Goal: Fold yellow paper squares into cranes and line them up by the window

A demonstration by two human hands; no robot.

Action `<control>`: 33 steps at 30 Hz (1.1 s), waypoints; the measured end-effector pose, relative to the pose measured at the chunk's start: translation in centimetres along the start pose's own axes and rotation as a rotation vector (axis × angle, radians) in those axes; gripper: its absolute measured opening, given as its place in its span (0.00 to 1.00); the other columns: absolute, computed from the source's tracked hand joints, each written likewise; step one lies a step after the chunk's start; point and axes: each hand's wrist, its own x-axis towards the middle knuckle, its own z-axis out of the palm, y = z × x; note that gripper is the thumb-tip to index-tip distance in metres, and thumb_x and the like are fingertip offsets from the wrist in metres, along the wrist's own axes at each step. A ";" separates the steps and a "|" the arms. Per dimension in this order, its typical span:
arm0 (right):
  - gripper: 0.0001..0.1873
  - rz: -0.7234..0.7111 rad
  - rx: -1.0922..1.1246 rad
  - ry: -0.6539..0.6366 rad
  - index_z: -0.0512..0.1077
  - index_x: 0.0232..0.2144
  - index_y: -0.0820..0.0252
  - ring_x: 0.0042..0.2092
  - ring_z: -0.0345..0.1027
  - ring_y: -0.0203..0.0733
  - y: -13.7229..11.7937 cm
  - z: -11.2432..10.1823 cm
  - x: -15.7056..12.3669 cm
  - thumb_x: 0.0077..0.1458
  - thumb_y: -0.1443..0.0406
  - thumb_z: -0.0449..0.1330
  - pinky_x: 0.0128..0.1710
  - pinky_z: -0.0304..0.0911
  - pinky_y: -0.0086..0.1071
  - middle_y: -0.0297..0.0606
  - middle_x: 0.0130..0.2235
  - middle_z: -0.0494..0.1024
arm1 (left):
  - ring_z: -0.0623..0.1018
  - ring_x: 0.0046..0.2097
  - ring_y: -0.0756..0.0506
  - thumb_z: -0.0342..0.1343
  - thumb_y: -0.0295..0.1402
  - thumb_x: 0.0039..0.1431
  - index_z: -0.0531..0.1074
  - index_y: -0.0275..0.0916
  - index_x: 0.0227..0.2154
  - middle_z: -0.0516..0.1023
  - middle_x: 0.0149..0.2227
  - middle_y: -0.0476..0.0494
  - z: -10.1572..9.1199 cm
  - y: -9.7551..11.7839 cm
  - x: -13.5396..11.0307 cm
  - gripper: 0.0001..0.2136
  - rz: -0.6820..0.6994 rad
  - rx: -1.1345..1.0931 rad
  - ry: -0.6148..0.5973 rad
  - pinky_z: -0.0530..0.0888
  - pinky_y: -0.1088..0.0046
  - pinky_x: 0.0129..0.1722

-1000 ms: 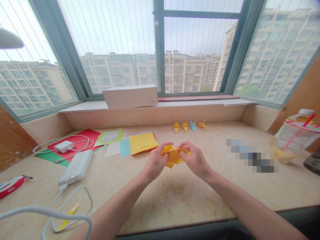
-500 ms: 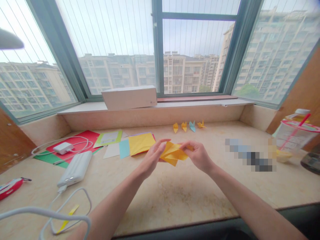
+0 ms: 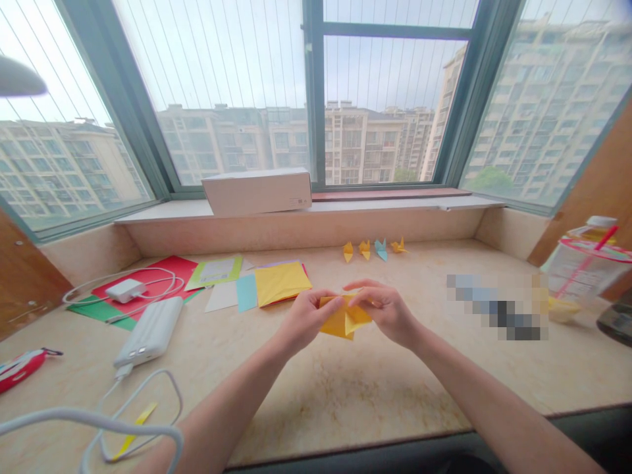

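Observation:
A partly folded sheet of yellow origami paper (image 3: pixel 338 322) is held between both hands above the counter. My left hand (image 3: pixel 307 318) pinches its left side, thumb on top. On the right side, my right hand (image 3: pixel 384 308) is closed on the paper with its fingers bent over the upper edge; part of the sheet is hidden behind them. Just beyond my left hand lies a stack of yellow paper squares (image 3: pixel 282 283). Farther back stand several small folded paper cranes, among them a light blue crane (image 3: pixel 380 249) and a yellow crane (image 3: pixel 399 245).
At left lie a white power bank (image 3: pixel 148 332), a charger (image 3: pixel 126 289) with cables, and red paper (image 3: pixel 170 273). A white box (image 3: pixel 257 192) sits on the window ledge. At right stands a plastic cup (image 3: pixel 587 273) with a red straw, near a blurred-out item (image 3: pixel 498 309).
Both hands have shifted their grip on the yellow paper. Its loose flaps, spread apart before, now lie closer together, and the right fingers have come over the top edge.

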 end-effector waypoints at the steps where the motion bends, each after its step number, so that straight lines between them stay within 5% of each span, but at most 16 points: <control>1: 0.09 0.014 0.024 0.021 0.78 0.33 0.56 0.47 0.75 0.45 -0.1 0.0 0.1 0.58 0.66 0.57 0.42 0.72 0.38 0.42 0.49 0.78 | 0.76 0.28 0.48 0.62 0.45 0.54 0.80 0.34 0.32 0.80 0.28 0.44 0.0 -0.1 0.0 0.16 0.015 0.009 0.033 0.69 0.77 0.27; 7: 0.20 0.120 0.225 0.093 0.66 0.51 0.56 0.40 0.76 0.42 -1.1 0.0 0.5 0.55 0.63 0.58 0.39 0.72 0.36 0.41 0.41 0.80 | 0.77 0.30 0.48 0.61 0.42 0.55 0.79 0.34 0.33 0.80 0.30 0.43 0.3 -0.1 0.0 0.14 0.081 0.094 0.166 0.70 0.76 0.28; 13: 0.18 0.220 0.313 0.159 0.69 0.46 0.58 0.31 0.74 0.38 -0.8 0.3 0.7 0.53 0.60 0.63 0.31 0.69 0.30 0.34 0.31 0.79 | 0.76 0.30 0.49 0.61 0.40 0.55 0.77 0.34 0.29 0.80 0.29 0.45 0.6 0.4 -0.4 0.12 0.107 0.193 0.115 0.68 0.77 0.29; 18: 0.16 0.301 0.332 0.174 0.75 0.37 0.60 0.33 0.76 0.41 -0.6 0.5 0.7 0.50 0.56 0.66 0.34 0.70 0.32 0.38 0.32 0.81 | 0.77 0.31 0.48 0.58 0.42 0.58 0.78 0.34 0.32 0.82 0.31 0.43 0.8 0.0 -0.4 0.14 0.101 0.202 0.061 0.69 0.77 0.30; 25: 0.16 0.281 0.368 0.128 0.77 0.37 0.61 0.38 0.77 0.42 -1.4 0.5 0.8 0.54 0.54 0.64 0.40 0.70 0.34 0.41 0.37 0.83 | 0.78 0.30 0.47 0.59 0.39 0.56 0.78 0.35 0.29 0.82 0.30 0.43 1.0 0.1 -0.5 0.12 0.096 0.235 0.165 0.70 0.77 0.29; 33: 0.17 0.298 0.337 0.192 0.77 0.32 0.61 0.33 0.77 0.42 -0.8 0.8 0.7 0.53 0.52 0.65 0.35 0.71 0.33 0.42 0.33 0.83 | 0.79 0.32 0.46 0.58 0.36 0.57 0.78 0.37 0.29 0.82 0.29 0.45 1.3 -1.2 -0.5 0.09 0.216 0.412 0.143 0.72 0.75 0.32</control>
